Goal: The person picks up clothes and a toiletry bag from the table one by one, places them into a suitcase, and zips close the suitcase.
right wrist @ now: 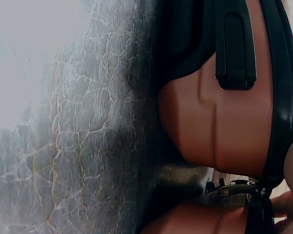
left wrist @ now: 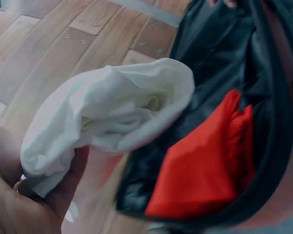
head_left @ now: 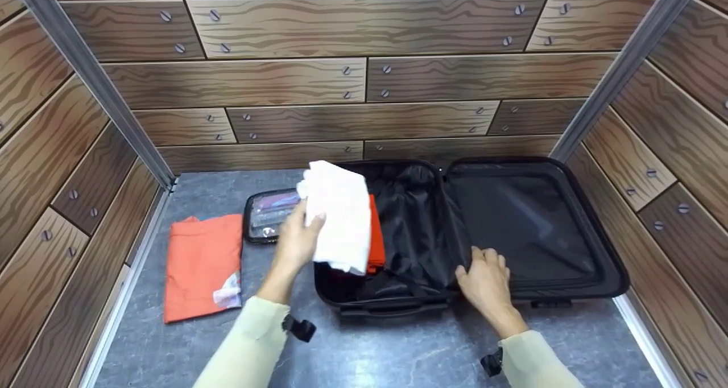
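My left hand point(head_left: 297, 237) pinches a folded white cloth point(head_left: 341, 217) by its left edge, above the left half of an open suitcase point(head_left: 392, 308). In the left wrist view the white cloth point(left wrist: 107, 107) hangs from the thumb and fingers, its folds bulging. A folded red cloth point(head_left: 376, 240) lies inside that half, partly hidden by the white one; the left wrist view shows more of the red cloth point(left wrist: 200, 165). My right hand point(head_left: 486, 280) rests with bent fingers on the suitcase's middle edge, near the hinge side. Whether it grips the edge I cannot tell.
An orange-red folded garment point(head_left: 202, 263) lies on the grey surface point(head_left: 142, 331) at the left. Between it and the suitcase is a black-edged clear pouch point(head_left: 273, 211), partly behind the left hand. The suitcase's lid half point(head_left: 529, 228) lies flat at the right. Wood-patterned walls point(head_left: 296, 81) surround the surface.
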Demonstrator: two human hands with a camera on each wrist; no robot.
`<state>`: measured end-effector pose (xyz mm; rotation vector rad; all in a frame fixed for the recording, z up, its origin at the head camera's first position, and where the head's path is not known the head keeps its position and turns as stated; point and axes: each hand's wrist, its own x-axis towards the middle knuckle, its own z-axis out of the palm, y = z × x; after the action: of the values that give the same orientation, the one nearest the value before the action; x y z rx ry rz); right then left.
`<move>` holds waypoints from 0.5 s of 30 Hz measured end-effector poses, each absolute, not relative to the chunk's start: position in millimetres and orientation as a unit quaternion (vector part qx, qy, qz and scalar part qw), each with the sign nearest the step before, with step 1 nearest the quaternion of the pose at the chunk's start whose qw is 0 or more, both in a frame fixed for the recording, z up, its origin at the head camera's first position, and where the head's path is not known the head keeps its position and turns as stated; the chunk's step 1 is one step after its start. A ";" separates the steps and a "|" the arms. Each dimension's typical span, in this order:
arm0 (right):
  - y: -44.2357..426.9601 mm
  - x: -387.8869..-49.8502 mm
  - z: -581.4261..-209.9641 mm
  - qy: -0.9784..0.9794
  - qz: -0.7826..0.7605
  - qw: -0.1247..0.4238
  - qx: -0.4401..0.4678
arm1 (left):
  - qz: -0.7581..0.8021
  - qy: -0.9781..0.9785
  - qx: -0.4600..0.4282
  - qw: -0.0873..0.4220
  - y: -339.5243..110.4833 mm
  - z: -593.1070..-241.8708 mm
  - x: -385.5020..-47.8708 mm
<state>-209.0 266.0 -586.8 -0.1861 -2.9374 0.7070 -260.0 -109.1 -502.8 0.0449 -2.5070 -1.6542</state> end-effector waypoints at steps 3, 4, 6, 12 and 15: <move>265.5 -208.6 -587.6 -0.969 0.233 0.058 -0.063 | -0.616 -0.788 0.002 0.021 -93.1 -517.2 -265.8; 265.4 -208.5 -587.9 -0.969 0.234 0.057 -0.063 | -0.637 -0.771 -0.001 0.006 -88.4 -522.0 -267.9; 265.0 -208.5 -587.8 -0.968 0.235 0.054 -0.063 | -0.674 -0.738 -0.005 -0.023 -80.3 -530.6 -272.0; 265.3 -209.9 -586.5 -0.968 0.234 0.055 -0.065 | -0.702 -0.710 0.001 -0.051 -66.6 -547.5 -282.8; 265.8 -209.6 -586.5 -0.968 0.234 0.055 -0.067 | -0.706 -0.705 0.006 -0.060 -65.5 -555.7 -287.1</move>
<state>-209.6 265.8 -586.5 -0.2038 -2.9392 0.7099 -287.1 -65.5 -555.7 0.0187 -2.3053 -2.3078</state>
